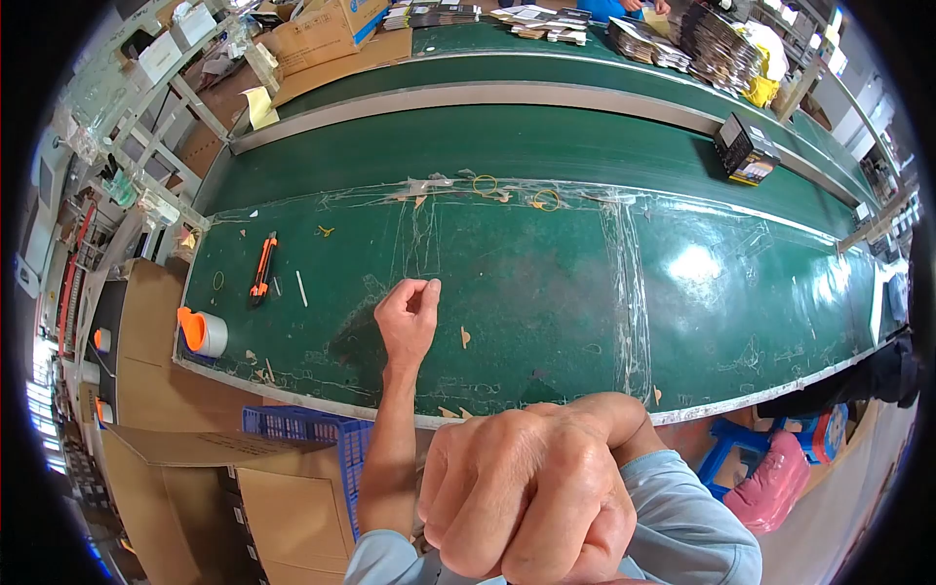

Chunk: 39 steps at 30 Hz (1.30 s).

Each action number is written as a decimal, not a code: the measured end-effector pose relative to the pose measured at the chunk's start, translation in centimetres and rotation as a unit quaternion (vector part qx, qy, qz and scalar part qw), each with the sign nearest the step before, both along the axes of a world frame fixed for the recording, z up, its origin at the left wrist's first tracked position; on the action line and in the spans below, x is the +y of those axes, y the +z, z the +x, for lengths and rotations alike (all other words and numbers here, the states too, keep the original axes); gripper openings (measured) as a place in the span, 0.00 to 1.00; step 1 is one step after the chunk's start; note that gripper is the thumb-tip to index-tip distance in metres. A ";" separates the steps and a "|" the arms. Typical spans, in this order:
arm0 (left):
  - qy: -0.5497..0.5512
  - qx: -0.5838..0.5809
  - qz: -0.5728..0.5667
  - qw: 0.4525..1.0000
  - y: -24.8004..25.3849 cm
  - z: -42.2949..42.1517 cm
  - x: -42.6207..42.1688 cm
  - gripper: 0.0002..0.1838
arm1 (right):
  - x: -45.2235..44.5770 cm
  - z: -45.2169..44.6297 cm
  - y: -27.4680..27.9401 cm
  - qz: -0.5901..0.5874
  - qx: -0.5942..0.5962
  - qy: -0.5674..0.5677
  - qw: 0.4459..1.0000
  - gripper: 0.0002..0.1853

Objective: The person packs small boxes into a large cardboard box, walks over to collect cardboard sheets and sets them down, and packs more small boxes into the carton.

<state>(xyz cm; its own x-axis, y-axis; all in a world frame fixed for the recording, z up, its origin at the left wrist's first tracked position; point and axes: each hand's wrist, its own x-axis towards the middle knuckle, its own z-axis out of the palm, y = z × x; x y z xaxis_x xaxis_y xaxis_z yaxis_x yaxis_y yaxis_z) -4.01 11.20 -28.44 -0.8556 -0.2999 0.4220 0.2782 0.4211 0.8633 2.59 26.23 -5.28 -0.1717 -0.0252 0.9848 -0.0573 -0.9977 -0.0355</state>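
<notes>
Over the green table (526,292), my left hand (408,317) is closed with its fingers curled in; whatever might be inside is hidden. My right hand (531,487) is a fist held large and close to the camera, knuckles forward, its palm side out of sight. The two hands are apart. Left of my left hand lie an orange and black cutter (263,265), a small white stick (302,289) and a tape roll with an orange part (203,331). A small brown paper scrap (465,337) lies to its right.
A black box (746,149) sits on the belt at the back right. Cardboard boxes (292,497) and a blue crate (302,424) stand below the table's front left edge. Stacked cartons (717,44) and another person's hand (662,7) are across the belt.
</notes>
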 end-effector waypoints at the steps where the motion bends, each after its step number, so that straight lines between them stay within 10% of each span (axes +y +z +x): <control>1: 0.000 0.007 0.002 1.000 0.0 0.0 0.0 0.09 | -0.3 0.1 -0.7 -0.003 0.011 0.004 1.000 0.21; 39: 0.003 -0.003 0.008 1.000 0.0 0.1 -0.1 0.09 | 0.5 0.6 -1.8 0.097 0.000 -0.028 0.995 0.20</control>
<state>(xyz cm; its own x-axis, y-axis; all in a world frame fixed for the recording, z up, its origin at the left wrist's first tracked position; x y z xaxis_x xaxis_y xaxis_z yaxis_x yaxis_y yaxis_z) -3.93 11.11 -28.49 -0.8568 -0.3112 0.4112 0.2703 0.4081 0.8720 3.21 26.69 -7.12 -0.1781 -0.2061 0.9622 -0.1128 -0.9671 -0.2280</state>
